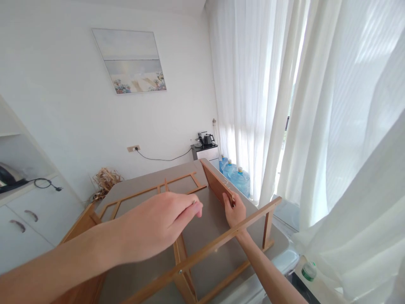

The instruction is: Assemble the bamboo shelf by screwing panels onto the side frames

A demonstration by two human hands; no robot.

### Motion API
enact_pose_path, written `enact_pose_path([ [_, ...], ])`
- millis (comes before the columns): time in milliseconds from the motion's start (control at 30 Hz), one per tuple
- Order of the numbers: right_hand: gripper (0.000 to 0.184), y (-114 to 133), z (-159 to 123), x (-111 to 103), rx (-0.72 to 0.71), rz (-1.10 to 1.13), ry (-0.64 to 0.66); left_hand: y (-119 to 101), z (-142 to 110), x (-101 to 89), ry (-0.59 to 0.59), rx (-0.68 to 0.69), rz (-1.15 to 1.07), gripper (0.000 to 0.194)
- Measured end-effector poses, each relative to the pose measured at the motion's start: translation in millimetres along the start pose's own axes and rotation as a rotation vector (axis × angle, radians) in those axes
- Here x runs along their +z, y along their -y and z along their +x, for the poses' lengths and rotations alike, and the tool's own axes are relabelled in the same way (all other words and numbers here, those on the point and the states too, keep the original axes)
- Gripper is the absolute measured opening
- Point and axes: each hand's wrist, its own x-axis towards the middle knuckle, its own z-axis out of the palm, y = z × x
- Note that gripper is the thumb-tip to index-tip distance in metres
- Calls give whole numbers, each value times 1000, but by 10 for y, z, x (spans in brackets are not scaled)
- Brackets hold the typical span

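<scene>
My left hand [158, 221] is raised over the table with thumb and forefinger pinched together. A tiny tip shows at the pinch, too small to name. My right hand [234, 210] grips the near end of a flat wooden board [215, 181], which stands on its long edge. Several small light pieces lie along the board's upper edge by my fingers. My right forearm passes under the rail of a wooden frame [215, 245], with a screw head [180, 272] in that rail. Another slim wooden frame [142, 194] lies flat farther back.
The frames rest on a grey-topped table [202, 219]. A wooden panel [79, 228] stands at the left. Blue water bottles [238, 179] and a small cabinet with a kettle [208, 140] are beyond the far edge. White curtains [316, 126] hang on the right.
</scene>
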Motion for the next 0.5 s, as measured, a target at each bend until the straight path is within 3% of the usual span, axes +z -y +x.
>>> enact_pose_path([
  [33,32,-2,-49,-29,24,11,9,-100,287,-2,139,104,11,44],
  [67,34,-5,-99,-52,45,22,13,-193,551,38,205,180,32,46],
  [133,38,-10,-182,-86,76,51,20,-339,987,219,249,262,66,44],
  [233,42,-10,-218,-122,114,98,3,-427,1409,613,292,301,71,42],
  [367,40,32,-175,-170,143,141,20,-384,1627,1056,348,281,55,42],
  [500,43,65,-430,-344,134,127,14,-328,1646,1254,315,253,10,48],
])
